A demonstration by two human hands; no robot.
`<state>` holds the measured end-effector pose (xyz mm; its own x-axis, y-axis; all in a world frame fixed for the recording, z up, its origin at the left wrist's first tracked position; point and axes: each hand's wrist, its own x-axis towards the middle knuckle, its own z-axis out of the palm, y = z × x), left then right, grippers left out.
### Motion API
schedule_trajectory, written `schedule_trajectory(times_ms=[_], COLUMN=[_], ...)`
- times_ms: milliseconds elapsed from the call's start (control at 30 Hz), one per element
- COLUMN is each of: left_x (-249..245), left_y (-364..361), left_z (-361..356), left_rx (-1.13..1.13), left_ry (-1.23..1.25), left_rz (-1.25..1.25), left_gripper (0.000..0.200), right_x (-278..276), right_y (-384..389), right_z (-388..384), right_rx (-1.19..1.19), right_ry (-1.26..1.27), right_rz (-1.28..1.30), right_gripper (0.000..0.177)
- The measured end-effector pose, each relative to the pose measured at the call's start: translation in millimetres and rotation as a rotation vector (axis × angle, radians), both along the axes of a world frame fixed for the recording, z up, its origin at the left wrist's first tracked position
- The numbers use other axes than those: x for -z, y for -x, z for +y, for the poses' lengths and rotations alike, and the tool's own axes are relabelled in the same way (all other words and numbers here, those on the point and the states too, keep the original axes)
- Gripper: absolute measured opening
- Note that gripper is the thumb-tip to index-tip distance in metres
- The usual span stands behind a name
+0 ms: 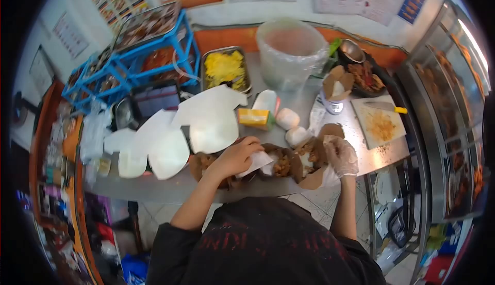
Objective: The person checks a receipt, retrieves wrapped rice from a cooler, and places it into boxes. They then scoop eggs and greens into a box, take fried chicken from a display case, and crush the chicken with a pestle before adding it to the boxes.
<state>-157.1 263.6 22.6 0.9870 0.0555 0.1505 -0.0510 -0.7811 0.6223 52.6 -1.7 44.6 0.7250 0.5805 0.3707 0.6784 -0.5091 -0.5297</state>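
Several brown paper boxes stand in a row along the counter's front edge. Rice and brown pieces of food fill the open box [308, 162] on the right and the one beside it [281, 165]. My right hand [340, 155], in a clear plastic glove, is at the right box's flap; its fingers are bent, and whether they grip the flap is unclear. Bare and with bent fingers, my left hand [241, 156] lies over the boxes at the left, next to a white paper piece [258, 162]; its fingertips are partly hidden. White lidded containers or flat sheets [214, 125] lie left of it.
Behind are a tray of yellow food [225, 68], a plastic-lined bucket [291, 53], blue racks [131, 71] and a yellow box [254, 117]. A knife with a yellow handle [400, 110] lies on a cutting board [380, 125]. A glass food cabinet [443, 89] stands at right.
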Motion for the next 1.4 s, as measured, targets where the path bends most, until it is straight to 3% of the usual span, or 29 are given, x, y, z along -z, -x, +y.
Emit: schedule_trajectory(times_ms=[100, 167, 200, 233, 267, 300, 367, 467, 533, 567, 600, 700, 767, 800, 833, 900, 933, 1033, 1100, 1133, 1200, 1233, 1300, 1400], left_x=[-40.3, 62.0, 51.2, 4.6, -1.6, -20.3, -43.5, -17.8, -18.5, -59.9, -42.9, -32.8, -5.5, -22.6, -19.6, -16.7, -17.6, -26.7, -32.3, -30.5, -26.5, -24.8, -22.2, -25.8], left_y=[-140.6, -27.4, -11.4, 46.6, 43.4, 51.4, 41.9, 32.2, 14.9, 7.7, 8.2, -4.4, -16.9, -21.1, -29.3, -48.7, -53.9, -83.3, -98.4, -106.9, -131.1, -150.1, -165.0, -186.6], left_z=[-6.6, 21.5, 18.1, -29.4, -37.2, -42.0, -70.2, -69.7, -92.1, -132.7, -155.0, -196.7, -213.6, -225.2, -233.9, -253.2, -275.0, -345.3, -391.8, -412.0, -454.9, -480.6, -524.7, -572.5], left_rx=[0.304, -0.107, -0.127, -0.362, -0.438, -0.396, -0.483, -0.400, 0.274, 0.329, 0.319, 0.487, 0.415, 0.330, 0.346, 0.500, 0.487, 0.676, 0.678, 0.705, 0.735, 0.858, 0.976, 1.089], left_ry=[-0.061, -0.206, -0.226, -0.203, -0.164, -0.052, 0.360, 0.367, 0.221, 0.114, 0.123, 0.161, 0.311, 0.191, 0.186, 0.177, 0.262, 0.209, 0.198, 0.190, 0.184, 0.179, 0.188, 0.400], left_rz=[-0.214, -0.334, -0.255, -0.110, -0.275, -0.091, -0.357, -0.320, -0.195, -0.439, -0.357, -0.331, -0.155, -0.217, -0.222, -0.068, -0.196, -0.294, -0.374, -0.349, -0.326, -0.211, -0.094, -0.276], left_gripper=[0.043, 0.044, 0.047, 0.051, 0.040, 0.049, 0.041, 0.039, 0.045, 0.058, 0.070, 0.078, 0.081, 0.061, 0.061, 0.042, 0.033, 0.038, 0.040, 0.037, 0.035, 0.028, 0.025, 0.014], right_x=[-54.8, 59.0, 69.5, 22.3, 2.8, -12.4, -17.0, -32.0, -27.0, -17.0, 10.6, 31.6, 44.3, 56.3, 71.1, 87.8, 86.8, 95.7, 100.1, 93.7, 111.6, 120.3, 105.7, 86.7], right_y=[-32.3, 5.0, 15.7, 27.9, 34.9, 42.2, 56.6, 84.0, 107.0, 115.3, 113.0, 118.7, 116.3, 110.2, 101.6, 84.0, 81.2, 67.7, 54.7, 54.3, 36.0, 28.1, 29.0, 19.3], right_z=[-56.7, -19.4, -15.2, -20.4, -21.5, -26.8, -40.4, -65.0, -57.7, -50.3, -53.2, -61.9, -74.4, -83.6, -95.0, -122.6, -137.2, -201.4, -248.2, -272.3, -328.5, -353.4, -397.1, -439.3], right_rx=[0.345, 0.303, 0.315, 0.166, 0.137, 0.152, 0.129, 0.210, 0.293, 0.338, 0.366, 0.445, 0.513, 0.558, 0.599, 0.586, 0.652, 0.707, 0.821, 0.805, 0.867, 0.925, 0.959, 1.040], right_ry=[-0.139, 0.017, -0.085, -0.039, -0.104, -0.119, -0.252, -0.237, -0.355, -0.465, -0.402, -0.497, -0.518, -0.568, -0.622, -0.727, -0.794, -0.932, -1.074, -1.028, -1.135, -1.240, -1.126, -0.947], right_rz=[0.023, -0.459, -0.281, -0.087, -0.007, 0.054, -0.033, 0.060, 0.096, 0.130, 0.261, 0.429, 0.364, 0.320, 0.274, 0.271, 0.266, 0.391, 0.468, 0.530, 0.463, 0.396, 0.335, 0.269], right_gripper=[0.019, 0.015, 0.015, 0.017, 0.019, 0.020, 0.019, 0.022, 0.028, 0.034, 0.048, 0.054, 0.060, 0.060, 0.061, 0.062, 0.063, 0.068, 0.074, 0.074, 0.077, 0.079, 0.082, 0.087])
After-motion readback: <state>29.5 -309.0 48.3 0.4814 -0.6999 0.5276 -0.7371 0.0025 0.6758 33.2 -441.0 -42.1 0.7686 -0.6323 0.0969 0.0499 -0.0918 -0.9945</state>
